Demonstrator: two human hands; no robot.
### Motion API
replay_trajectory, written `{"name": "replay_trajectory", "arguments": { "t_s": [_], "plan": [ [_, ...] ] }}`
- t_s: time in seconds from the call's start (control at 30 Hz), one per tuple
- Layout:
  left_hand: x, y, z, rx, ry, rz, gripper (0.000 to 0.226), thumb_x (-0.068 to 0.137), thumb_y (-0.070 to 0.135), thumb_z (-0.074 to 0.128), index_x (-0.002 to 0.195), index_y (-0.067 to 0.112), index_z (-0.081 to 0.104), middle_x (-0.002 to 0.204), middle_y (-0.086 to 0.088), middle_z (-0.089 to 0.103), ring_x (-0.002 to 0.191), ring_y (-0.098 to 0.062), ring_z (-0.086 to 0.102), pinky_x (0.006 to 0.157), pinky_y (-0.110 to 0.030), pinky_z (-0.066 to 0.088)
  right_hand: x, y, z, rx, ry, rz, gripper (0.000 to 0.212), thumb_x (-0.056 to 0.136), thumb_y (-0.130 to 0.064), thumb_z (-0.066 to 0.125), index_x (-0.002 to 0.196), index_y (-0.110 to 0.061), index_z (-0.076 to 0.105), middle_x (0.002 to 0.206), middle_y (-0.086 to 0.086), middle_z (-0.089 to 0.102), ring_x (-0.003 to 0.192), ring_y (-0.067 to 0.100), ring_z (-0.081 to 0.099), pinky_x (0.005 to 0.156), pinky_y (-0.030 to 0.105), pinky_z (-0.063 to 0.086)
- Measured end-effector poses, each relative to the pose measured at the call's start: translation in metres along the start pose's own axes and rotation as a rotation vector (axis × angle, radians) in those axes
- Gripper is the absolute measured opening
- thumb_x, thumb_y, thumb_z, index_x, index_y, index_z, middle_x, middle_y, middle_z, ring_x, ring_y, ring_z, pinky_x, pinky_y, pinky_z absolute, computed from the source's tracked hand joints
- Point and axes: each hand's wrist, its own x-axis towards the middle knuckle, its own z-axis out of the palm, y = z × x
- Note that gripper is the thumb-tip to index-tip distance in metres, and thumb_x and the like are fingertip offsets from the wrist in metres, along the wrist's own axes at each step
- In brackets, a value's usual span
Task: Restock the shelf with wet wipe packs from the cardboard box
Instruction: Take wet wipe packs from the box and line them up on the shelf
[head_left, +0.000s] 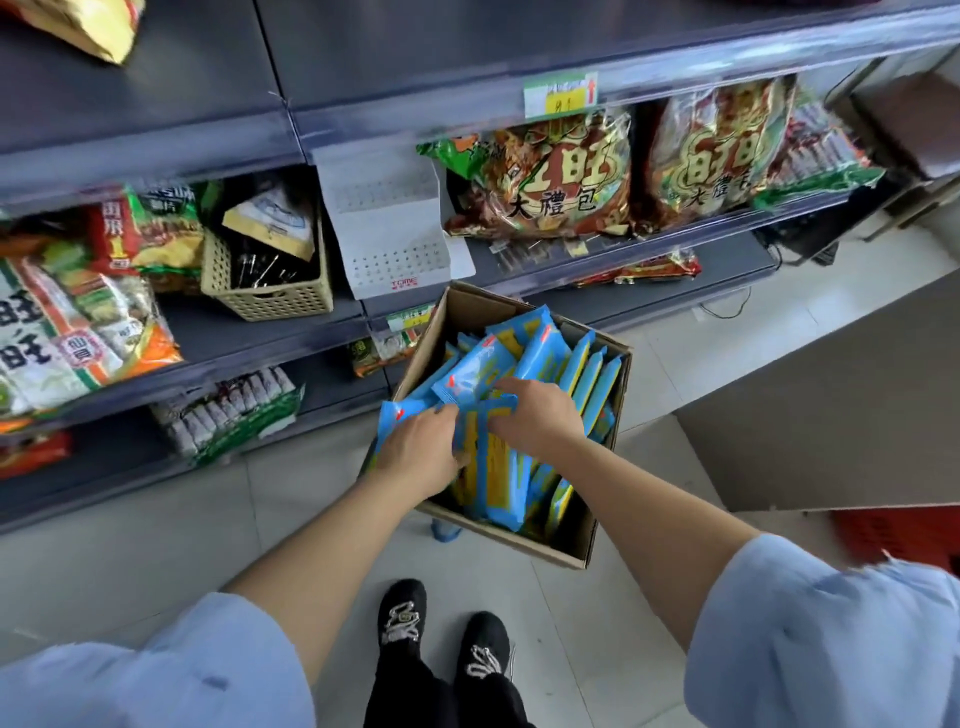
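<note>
1. Our left hand (421, 447) and right hand (537, 415) are down in the box (519, 541) on the floor, fingers curled round a bunch of upright packs (540, 353).
2. We judge it best to squeeze the bunch between both palms and lift straight up, so that none slips out.
3. The shelf (244, 338) stands just beyond the box. A basket (270, 301), a white divider (389, 223) and snack bags (545, 176) crowd it, so we look for a bare stretch.
</note>
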Motion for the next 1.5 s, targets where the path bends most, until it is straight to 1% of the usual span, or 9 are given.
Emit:
{"name": "replay_trajectory", "arguments": {
  "t_s": [0.2,0.3,0.37,0.47,0.6,0.73,1.0,1.2,1.5],
  "plan": [
    [-0.006,0.004,-0.014,-0.448,0.110,-0.046,0.038,0.090,0.059,0.046,0.098,0.027,0.063,0.092,0.010,0.062,0.091,-0.015,0.059,0.069,-0.030,0.043,0.012,-0.002,-0.028,0.514,0.007,0.277,0.023,0.088,-0.023,0.055,0.103,-0.018,0.071,0.062,0.001,0.055,0.043,0.017,0.049,0.042,0.022,0.039],
    [-0.012,0.003,-0.029,-0.508,-0.084,0.028,0.081,0.060,0.085,0.055,0.123,0.035,0.055,0.125,0.014,0.055,0.116,-0.010,0.052,0.092,-0.029,0.045,0.017,0.000,-0.037,0.724,-0.043,0.470,0.009,0.086,-0.017,0.061,0.080,-0.011,0.059,0.068,0.006,0.045,0.045,0.017,0.043,0.041,0.022,0.036],
    [-0.014,0.004,-0.034,-0.346,-0.128,0.069,0.097,0.056,0.075,0.069,0.139,0.034,0.039,0.145,0.011,0.039,0.130,-0.013,0.041,0.102,-0.033,0.040,0.019,0.002,-0.041,0.837,-0.086,0.548,0.022,0.089,-0.015,0.061,0.076,-0.011,0.044,0.067,0.007,0.042,0.043,0.015,0.041,0.035,0.016,0.033],
    [-0.012,0.006,-0.039,-0.203,0.038,0.056,0.061,0.080,0.036,0.072,0.134,0.032,0.044,0.130,0.002,0.055,0.105,-0.021,0.056,0.078,-0.030,0.045,0.018,-0.003,-0.048,0.931,-0.157,0.585,0.025,0.094,-0.027,0.057,0.088,-0.004,0.050,0.055,0.009,0.052,0.031,0.012,0.042,0.033,0.013,0.032],
    [-0.006,-0.001,-0.052,-0.501,0.041,-0.099,0.040,0.075,0.024,0.078,0.112,0.027,0.062,0.103,0.000,0.064,0.080,-0.019,0.063,0.060,-0.031,0.048,0.018,0.001,-0.051,0.815,-0.141,0.371,0.065,0.083,-0.066,0.055,0.114,-0.009,0.062,0.077,0.008,0.054,0.058,0.017,0.048,0.048,0.023,0.041],
    [-0.009,-0.002,-0.069,-0.808,-0.008,-0.160,0.035,0.067,0.011,0.085,0.095,0.014,0.065,0.089,-0.003,0.068,0.079,-0.021,0.068,0.065,-0.040,0.059,0.010,-0.002,-0.058,0.684,-0.045,0.076,0.067,0.078,-0.053,0.071,0.131,-0.017,0.056,0.113,-0.004,0.063,0.103,0.018,0.060,0.081,0.037,0.056],
    [-0.033,-0.001,-0.107,-1.035,0.003,-0.195,0.040,0.069,0.010,0.083,0.106,0.009,0.066,0.091,-0.007,0.073,0.080,-0.019,0.070,0.059,-0.034,0.058,0.006,-0.017,-0.086,0.628,-0.027,-0.073,0.031,0.074,-0.021,0.083,0.101,-0.011,0.071,0.083,0.003,0.064,0.080,0.018,0.061,0.080,0.040,0.055],
    [-0.058,0.004,-0.148,-1.161,0.017,-0.235,0.031,0.092,0.043,0.057,0.106,0.015,0.063,0.105,-0.006,0.063,0.087,-0.024,0.068,0.068,-0.046,0.060,-0.009,-0.049,-0.118,0.568,-0.051,-0.163,0.022,0.074,-0.011,0.082,0.089,-0.009,0.066,0.074,-0.001,0.062,0.072,0.018,0.061,0.069,0.030,0.055],
    [-0.112,-0.032,-0.229,-0.894,0.406,-0.230,0.027,0.101,0.025,0.045,0.127,0.020,0.051,0.121,-0.003,0.049,0.097,-0.018,0.056,0.062,-0.042,0.060,-0.026,-0.098,-0.162,0.471,-0.034,-0.367,0.017,0.077,-0.009,0.079,0.085,-0.015,0.065,0.085,0.020,0.063,0.075,0.022,0.061,0.071,0.037,0.057]
  ]
}}
